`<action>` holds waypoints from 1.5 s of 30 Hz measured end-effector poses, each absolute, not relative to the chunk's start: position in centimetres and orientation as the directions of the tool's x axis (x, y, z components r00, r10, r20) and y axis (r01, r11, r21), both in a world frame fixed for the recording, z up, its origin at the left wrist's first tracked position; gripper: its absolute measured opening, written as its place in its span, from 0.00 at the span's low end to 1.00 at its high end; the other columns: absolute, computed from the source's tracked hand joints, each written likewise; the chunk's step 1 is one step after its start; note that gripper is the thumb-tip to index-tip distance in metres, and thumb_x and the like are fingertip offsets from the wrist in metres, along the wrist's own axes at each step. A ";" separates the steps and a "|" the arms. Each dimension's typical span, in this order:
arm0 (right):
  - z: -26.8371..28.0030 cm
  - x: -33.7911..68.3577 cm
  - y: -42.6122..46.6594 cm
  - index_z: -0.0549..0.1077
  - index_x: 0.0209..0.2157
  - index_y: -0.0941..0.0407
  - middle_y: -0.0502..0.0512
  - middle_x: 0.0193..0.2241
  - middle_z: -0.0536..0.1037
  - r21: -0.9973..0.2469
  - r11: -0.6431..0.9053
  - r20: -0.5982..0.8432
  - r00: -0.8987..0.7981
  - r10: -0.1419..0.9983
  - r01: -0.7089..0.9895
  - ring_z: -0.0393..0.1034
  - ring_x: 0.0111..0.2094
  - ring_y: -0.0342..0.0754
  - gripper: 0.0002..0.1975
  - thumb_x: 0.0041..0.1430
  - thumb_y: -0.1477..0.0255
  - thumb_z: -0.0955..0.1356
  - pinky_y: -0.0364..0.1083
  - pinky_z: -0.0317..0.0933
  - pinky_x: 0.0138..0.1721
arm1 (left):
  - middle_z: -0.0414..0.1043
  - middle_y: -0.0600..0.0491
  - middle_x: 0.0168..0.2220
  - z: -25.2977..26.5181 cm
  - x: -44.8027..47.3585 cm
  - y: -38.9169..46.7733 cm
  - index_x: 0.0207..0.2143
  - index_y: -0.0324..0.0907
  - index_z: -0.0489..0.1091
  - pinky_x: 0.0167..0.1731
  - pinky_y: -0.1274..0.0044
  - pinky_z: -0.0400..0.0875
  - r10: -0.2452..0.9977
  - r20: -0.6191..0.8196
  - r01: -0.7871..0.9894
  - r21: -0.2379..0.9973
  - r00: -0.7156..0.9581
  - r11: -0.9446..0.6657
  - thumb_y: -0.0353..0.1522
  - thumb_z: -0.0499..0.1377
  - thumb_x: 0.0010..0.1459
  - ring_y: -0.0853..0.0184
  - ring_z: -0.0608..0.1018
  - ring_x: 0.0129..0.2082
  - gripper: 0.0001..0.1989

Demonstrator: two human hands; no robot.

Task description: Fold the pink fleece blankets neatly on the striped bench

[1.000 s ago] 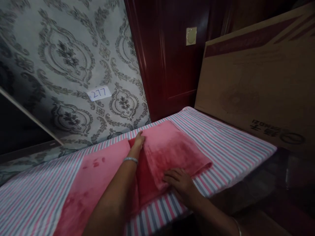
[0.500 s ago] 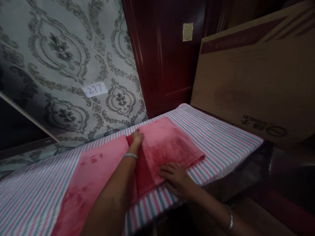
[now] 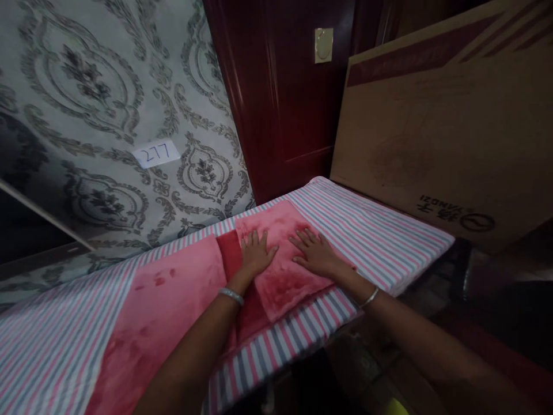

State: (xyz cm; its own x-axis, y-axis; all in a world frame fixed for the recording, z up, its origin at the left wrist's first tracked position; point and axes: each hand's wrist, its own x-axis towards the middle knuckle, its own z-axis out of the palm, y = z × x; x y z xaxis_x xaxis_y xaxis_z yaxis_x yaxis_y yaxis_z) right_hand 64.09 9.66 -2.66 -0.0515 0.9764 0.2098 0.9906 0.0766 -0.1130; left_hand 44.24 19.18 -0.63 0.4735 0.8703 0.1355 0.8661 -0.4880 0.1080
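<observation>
A pink plush cloth point(image 3: 173, 282) lies across a striped sheet. Its right part is folded over toward the middle as a flap point(image 3: 285, 288), and a darker red strip point(image 3: 230, 253) shows between this flap and the left part. Flat on the flap near its left edge rests my left hand point(image 3: 256, 253), fingers spread. My right hand point(image 3: 317, 253) also lies open on the flap, a little to the right, with its fingers apart. Each wrist wears a bracelet. Neither hand grips the cloth.
The pink, grey and white striped sheet point(image 3: 371, 225) covers a long table-like surface. A large cardboard box point(image 3: 432, 127) leans at the right, beside a dark red door point(image 3: 294, 104). A paper marked 277 point(image 3: 156, 153) is on the patterned wall point(image 3: 103, 144).
My left hand has moved from the flap's far left edge onto its top and spread out. My right hand has moved away from me, from the near edge to the flap's middle.
</observation>
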 end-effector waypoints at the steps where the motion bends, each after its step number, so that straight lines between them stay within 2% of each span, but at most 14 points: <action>1: -3.6 64.1 9.5 0.56 0.72 0.49 0.60 0.72 0.52 -0.110 0.083 0.222 -0.057 0.973 0.990 0.40 0.73 0.63 0.32 0.71 0.54 0.62 0.68 0.43 0.67 | 0.52 0.37 0.72 -1.1 44.0 19.0 0.70 0.42 0.57 0.70 0.55 0.40 0.866 0.148 0.864 0.099 0.478 -0.493 0.50 0.52 0.66 0.48 0.51 0.73 0.35; 4: -5.3 64.2 9.0 0.54 0.72 0.48 0.58 0.73 0.51 -0.115 0.097 0.277 -0.062 0.959 0.989 0.39 0.73 0.61 0.32 0.72 0.54 0.60 0.67 0.42 0.67 | 0.49 0.36 0.73 -2.0 43.8 18.8 0.70 0.41 0.55 0.70 0.53 0.39 0.863 0.169 0.867 0.077 0.476 -0.493 0.49 0.50 0.67 0.47 0.50 0.73 0.35; 8: -4.8 64.3 9.0 0.55 0.72 0.48 0.58 0.73 0.50 -0.139 0.087 0.229 -0.054 0.972 0.987 0.40 0.73 0.61 0.32 0.71 0.54 0.60 0.67 0.42 0.67 | 0.49 0.33 0.72 -2.0 43.8 18.9 0.70 0.38 0.56 0.69 0.51 0.40 0.852 0.184 0.861 0.056 0.489 -0.506 0.49 0.51 0.67 0.45 0.51 0.73 0.36; 11: -3.1 64.1 9.9 0.59 0.70 0.49 0.61 0.71 0.56 -0.160 0.074 0.178 -0.045 0.983 0.984 0.46 0.71 0.63 0.30 0.71 0.54 0.60 0.68 0.46 0.65 | 0.51 0.35 0.72 -2.0 43.8 18.9 0.70 0.41 0.57 0.69 0.51 0.41 0.849 0.208 0.860 0.062 0.485 -0.506 0.48 0.53 0.67 0.46 0.52 0.73 0.34; 13: -1.7 63.8 11.0 0.62 0.69 0.50 0.62 0.70 0.59 -0.173 0.076 0.198 -0.041 0.979 0.982 0.49 0.71 0.62 0.29 0.72 0.55 0.59 0.67 0.48 0.65 | 0.53 0.37 0.72 -2.1 43.8 18.9 0.70 0.42 0.58 0.70 0.53 0.40 0.851 0.214 0.862 0.072 0.479 -0.502 0.47 0.54 0.66 0.47 0.52 0.73 0.34; 17: -0.5 63.2 13.9 0.57 0.71 0.51 0.62 0.72 0.53 -0.174 0.068 0.272 -0.019 0.962 0.982 0.42 0.72 0.61 0.30 0.72 0.56 0.58 0.66 0.42 0.67 | 0.52 0.37 0.72 -2.3 43.9 18.8 0.70 0.42 0.57 0.69 0.52 0.42 0.865 0.207 0.871 0.089 0.458 -0.482 0.48 0.54 0.66 0.46 0.51 0.73 0.35; 22: -3.0 63.3 15.8 0.55 0.72 0.52 0.62 0.73 0.50 -0.148 0.029 0.178 -0.002 0.984 0.989 0.41 0.73 0.60 0.31 0.73 0.55 0.57 0.67 0.40 0.68 | 0.52 0.37 0.72 -2.4 43.8 18.6 0.70 0.43 0.57 0.69 0.52 0.42 0.868 0.192 0.868 0.113 0.458 -0.483 0.49 0.54 0.65 0.46 0.51 0.73 0.36; 25: -3.1 63.9 16.2 0.55 0.72 0.51 0.62 0.72 0.50 -0.173 0.038 0.106 -0.020 0.994 0.984 0.41 0.73 0.60 0.31 0.73 0.55 0.56 0.68 0.41 0.67 | 0.55 0.37 0.71 -1.9 43.7 19.2 0.67 0.44 0.62 0.68 0.51 0.45 0.874 0.170 0.857 0.183 0.456 -0.482 0.49 0.57 0.63 0.44 0.55 0.71 0.34; 28: -1.0 64.6 17.5 0.59 0.70 0.51 0.61 0.71 0.55 -0.226 0.046 0.074 -0.029 0.997 0.973 0.46 0.72 0.60 0.29 0.74 0.57 0.55 0.67 0.45 0.67 | 0.66 0.40 0.65 -0.5 43.6 21.3 0.59 0.45 0.70 0.67 0.55 0.51 0.880 0.207 0.805 0.355 0.428 -0.475 0.43 0.57 0.65 0.46 0.65 0.66 0.23; 30: 0.9 65.0 19.1 0.60 0.70 0.51 0.60 0.71 0.57 -0.254 0.034 0.121 -0.004 0.993 0.967 0.45 0.72 0.60 0.28 0.74 0.58 0.54 0.66 0.45 0.67 | 0.70 0.41 0.61 0.6 43.3 23.6 0.53 0.45 0.74 0.67 0.59 0.53 0.922 0.248 0.755 0.530 0.298 -0.386 0.38 0.58 0.64 0.50 0.68 0.64 0.17; 33: 2.7 65.1 21.9 0.57 0.71 0.51 0.58 0.71 0.55 -0.285 0.003 0.161 0.045 0.986 0.958 0.42 0.73 0.60 0.29 0.75 0.59 0.53 0.65 0.44 0.68 | 0.70 0.39 0.60 1.5 42.7 27.5 0.53 0.42 0.73 0.65 0.64 0.58 0.973 0.222 0.685 0.699 0.067 -0.207 0.33 0.61 0.60 0.50 0.68 0.64 0.18; 36: 2.7 64.9 24.2 0.53 0.72 0.50 0.57 0.72 0.53 -0.315 -0.041 0.109 0.079 0.991 0.948 0.40 0.73 0.61 0.29 0.75 0.59 0.51 0.67 0.44 0.67 | 0.75 0.39 0.54 1.1 41.9 30.6 0.54 0.40 0.71 0.59 0.66 0.65 0.986 0.157 0.652 0.753 -0.050 -0.087 0.32 0.63 0.58 0.51 0.73 0.60 0.21; 39: 1.2 64.4 25.2 0.53 0.72 0.50 0.57 0.73 0.50 -0.329 -0.065 0.047 0.085 0.995 0.942 0.39 0.73 0.60 0.29 0.75 0.59 0.51 0.67 0.44 0.67 | 0.79 0.43 0.48 0.0 41.3 31.9 0.51 0.42 0.73 0.55 0.69 0.69 0.985 0.141 0.629 0.776 -0.101 -0.047 0.30 0.64 0.57 0.53 0.77 0.55 0.18; 45: -1.7 64.2 25.3 0.55 0.72 0.49 0.54 0.74 0.48 -0.322 -0.052 0.064 0.077 0.995 0.945 0.36 0.74 0.58 0.29 0.75 0.58 0.52 0.65 0.43 0.68 | 0.77 0.42 0.49 -2.0 40.9 31.8 0.43 0.43 0.73 0.53 0.66 0.70 0.974 0.190 0.692 0.720 -0.125 -0.051 0.27 0.59 0.58 0.53 0.77 0.53 0.10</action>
State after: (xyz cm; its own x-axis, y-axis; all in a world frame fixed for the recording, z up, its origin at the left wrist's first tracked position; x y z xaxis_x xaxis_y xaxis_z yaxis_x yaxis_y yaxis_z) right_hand 64.17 25.29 -1.74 0.0768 0.9950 0.0639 0.9452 -0.0523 -0.3224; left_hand 40.89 31.83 -1.97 -0.1252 0.9738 0.1896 0.6919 -0.0513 0.7202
